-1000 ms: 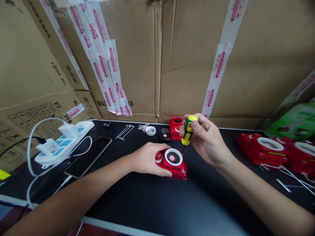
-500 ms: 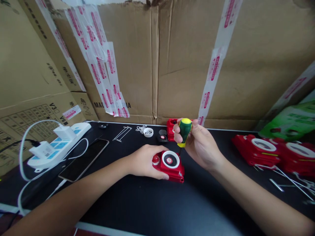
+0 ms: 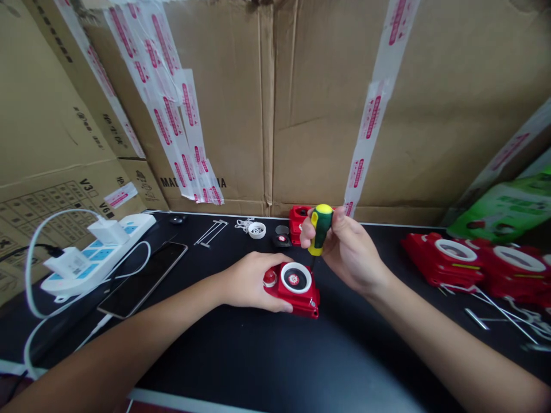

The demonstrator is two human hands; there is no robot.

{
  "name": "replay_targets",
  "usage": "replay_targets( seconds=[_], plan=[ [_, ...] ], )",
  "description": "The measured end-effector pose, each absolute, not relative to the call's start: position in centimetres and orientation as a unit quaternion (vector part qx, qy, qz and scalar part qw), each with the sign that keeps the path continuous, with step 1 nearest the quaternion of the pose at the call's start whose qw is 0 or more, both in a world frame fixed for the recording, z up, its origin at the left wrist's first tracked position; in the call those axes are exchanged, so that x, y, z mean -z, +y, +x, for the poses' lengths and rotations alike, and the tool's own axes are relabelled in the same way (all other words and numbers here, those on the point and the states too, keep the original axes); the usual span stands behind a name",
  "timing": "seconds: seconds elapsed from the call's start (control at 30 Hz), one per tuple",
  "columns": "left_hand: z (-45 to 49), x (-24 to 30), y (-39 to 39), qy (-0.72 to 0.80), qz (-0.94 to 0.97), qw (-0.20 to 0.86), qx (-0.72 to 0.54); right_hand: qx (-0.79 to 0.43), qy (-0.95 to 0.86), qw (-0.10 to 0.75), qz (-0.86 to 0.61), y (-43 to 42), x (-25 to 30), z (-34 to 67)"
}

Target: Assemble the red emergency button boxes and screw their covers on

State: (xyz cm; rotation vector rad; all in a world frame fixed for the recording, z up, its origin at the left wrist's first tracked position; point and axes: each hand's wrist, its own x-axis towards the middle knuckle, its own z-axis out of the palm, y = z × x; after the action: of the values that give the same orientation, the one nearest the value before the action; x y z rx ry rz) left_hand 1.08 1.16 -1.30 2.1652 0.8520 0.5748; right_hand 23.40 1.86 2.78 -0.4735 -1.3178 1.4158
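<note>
My left hand [image 3: 253, 284] grips the left side of a red device [image 3: 303, 308] on the black table. The device carries a white ring round a dark disc with a red-and-white centre, plus a red knob at its left. In my right hand [image 3: 350, 244] is a screwdriver [image 3: 323, 226] with a green and yellow handle, held upright between thumb and fingers. Its shaft points down at the device's far right corner; the device hides the tip. Behind the screwdriver stands another red device [image 3: 297, 221], partly covered by my fingers.
More red devices [image 3: 451, 272] with white rings lie at the right, beside metal rods [image 3: 476, 319]. A white cap [image 3: 257, 230], a small black part [image 3: 282, 241] and a wire frame [image 3: 210, 234] lie at the back. Leftward are a phone [image 3: 144, 281] and a power strip [image 3: 142, 225]. Cardboard [image 3: 215, 103] stands behind.
The whole view has shifted slightly, moving everything a little to the left. The screwdriver handle has turned, now showing a yellow patch on its left side. Both hands keep their holds.
</note>
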Motion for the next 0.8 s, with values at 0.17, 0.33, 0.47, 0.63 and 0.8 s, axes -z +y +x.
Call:
replay_targets(
  seconds=[0.17, 0.33, 0.47, 0.63, 0.8],
  plan=[
    [0.98, 1.31, 1.19, 0.319, 0.845, 0.366, -0.224, -0.601, -0.559, 0.534, -0.203, 1.79, -2.48, 23.48],
    [0.99, 1.36, 1.22, 0.312, 0.851, 0.356, -0.228, -0.598, -0.546, 0.557, -0.182, 1.83, -2.50, 23.58],
    [1.02, 1.45, 1.20, 0.311, 0.851, 0.357, -0.227, -0.600, -0.545, 0.554, -0.192, 1.88, -2.76, 23.62],
    [1.03, 1.48, 1.23, 0.313, 0.851, 0.356, -0.227, -0.603, -0.545, 0.551, -0.190, 1.82, -2.95, 23.47],
    [1.08, 1.43, 1.20, 0.318, 0.848, 0.360, -0.226, -0.610, -0.542, 0.549, -0.182, 1.69, -2.98, 23.34]
  ],
)
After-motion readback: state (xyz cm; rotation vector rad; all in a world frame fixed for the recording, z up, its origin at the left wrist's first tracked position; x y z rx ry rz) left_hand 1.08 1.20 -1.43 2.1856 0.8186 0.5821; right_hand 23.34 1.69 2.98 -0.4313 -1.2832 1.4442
